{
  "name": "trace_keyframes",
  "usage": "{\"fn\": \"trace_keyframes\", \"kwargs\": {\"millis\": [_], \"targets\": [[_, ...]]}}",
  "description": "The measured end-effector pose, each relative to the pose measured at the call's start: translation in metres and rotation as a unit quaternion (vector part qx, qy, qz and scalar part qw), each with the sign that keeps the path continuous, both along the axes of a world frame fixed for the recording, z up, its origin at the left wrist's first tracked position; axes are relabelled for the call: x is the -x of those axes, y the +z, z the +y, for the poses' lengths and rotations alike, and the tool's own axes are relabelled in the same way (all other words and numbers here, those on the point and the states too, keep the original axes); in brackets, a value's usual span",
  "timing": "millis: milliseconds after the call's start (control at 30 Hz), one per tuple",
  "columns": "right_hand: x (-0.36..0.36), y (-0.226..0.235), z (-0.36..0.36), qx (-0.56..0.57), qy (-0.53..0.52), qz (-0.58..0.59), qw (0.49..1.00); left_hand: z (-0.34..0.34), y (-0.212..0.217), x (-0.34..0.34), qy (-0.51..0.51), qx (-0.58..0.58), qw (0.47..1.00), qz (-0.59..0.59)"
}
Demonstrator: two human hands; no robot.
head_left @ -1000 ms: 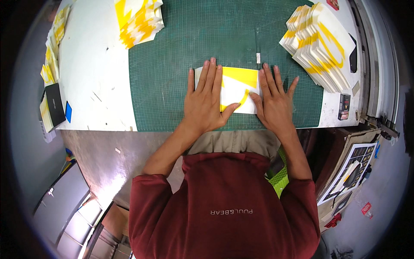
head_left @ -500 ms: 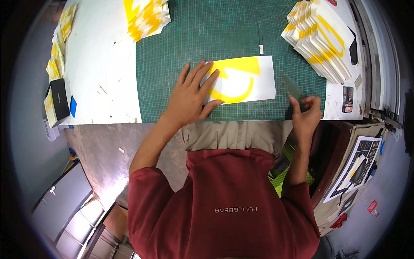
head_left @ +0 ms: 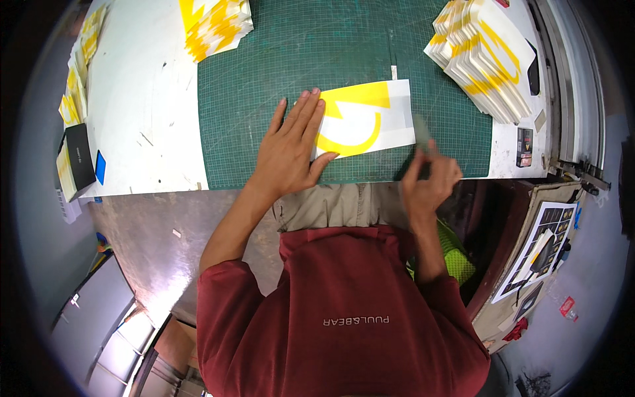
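Sheet (head_left: 362, 119), white with a yellow curved print, lies flat on the green cutting mat (head_left: 278, 66), near the mat's 6 o'clock edge. Left hand (head_left: 291, 149) rests palm down with fingers spread, flat on the mat, its fingertips overlapping the sheet's 9 o'clock end; it presses rather than grips. Right hand (head_left: 428, 180) is at 4 o'clock of the sheet, at the mat's near edge, fingers curled and pinched around a small grey flat tool (head_left: 421, 132) whose tip stands just beside the sheet's 3 o'clock edge. The mat lies on a white bench (head_left: 142, 99).

Farther out, at 2 o'clock of the sheet, a tall stack of similar printed sheets (head_left: 483, 56) sits partly on the mat. At 11 o'clock, a smaller fanned stack (head_left: 215, 23) lies on the mat's far corner. At 9 o'clock, well apart on the bench's edge, lie a black box (head_left: 79, 159) and more printed sheets (head_left: 76, 86).
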State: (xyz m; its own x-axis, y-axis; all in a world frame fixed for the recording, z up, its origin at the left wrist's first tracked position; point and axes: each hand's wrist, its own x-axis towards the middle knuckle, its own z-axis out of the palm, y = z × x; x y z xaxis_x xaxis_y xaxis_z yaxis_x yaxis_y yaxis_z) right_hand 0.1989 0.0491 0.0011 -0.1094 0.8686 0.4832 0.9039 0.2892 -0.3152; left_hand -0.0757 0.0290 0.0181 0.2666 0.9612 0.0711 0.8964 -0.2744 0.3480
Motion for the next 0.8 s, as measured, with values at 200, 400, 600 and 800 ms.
{"fn": "trace_keyframes", "kwargs": {"millis": [200, 400, 600, 800], "targets": [[0.087, 0.007, 0.015, 0.005, 0.196, 0.073, 0.978, 0.004, -0.004, 0.000, -0.012, -0.009, 1.000, -0.010], [0.028, -0.009, 0.071, -0.030, 0.041, 0.007, 0.999, 0.001, -0.002, 0.000, -0.001, -0.015, 1.000, -0.009], [0.083, 0.003, 0.045, -0.007, 0.178, 0.017, 0.984, 0.003, -0.005, 0.000, -0.008, -0.021, 1.000, -0.019], [-0.004, -0.005, 0.095, 0.040, -0.057, 0.013, 0.997, 0.000, 0.001, -0.003, 0.000, -0.039, 0.999, -0.006]]}}
